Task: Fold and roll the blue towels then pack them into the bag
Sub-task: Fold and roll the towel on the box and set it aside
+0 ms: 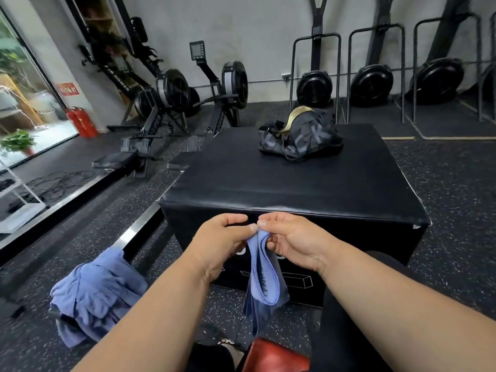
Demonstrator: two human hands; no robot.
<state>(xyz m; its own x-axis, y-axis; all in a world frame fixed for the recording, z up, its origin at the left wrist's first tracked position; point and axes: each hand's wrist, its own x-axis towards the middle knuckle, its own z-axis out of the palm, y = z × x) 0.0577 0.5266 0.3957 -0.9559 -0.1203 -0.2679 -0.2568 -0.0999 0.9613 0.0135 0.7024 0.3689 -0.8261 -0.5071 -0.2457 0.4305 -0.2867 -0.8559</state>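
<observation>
Both your left hand (224,238) and right hand (288,241) pinch the top corners of one blue towel (264,280), which hangs doubled below them, probably so its hems align for folding. Unfolded towels (98,291) lie heaped at 8 o'clock; the black plyo box (281,181) offers bare top, with the bag (300,138) near its far edge at 12 o'clock.

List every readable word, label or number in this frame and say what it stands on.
"AIR ROWER": rail of the upright rowing machine.
"CK": large grey letters on the black bag; the rest is creased and unreadable.
Red wall sign: too blurred.
Monitor: no readable digits.
Held blue towel: hem lettering unreadable.
</observation>
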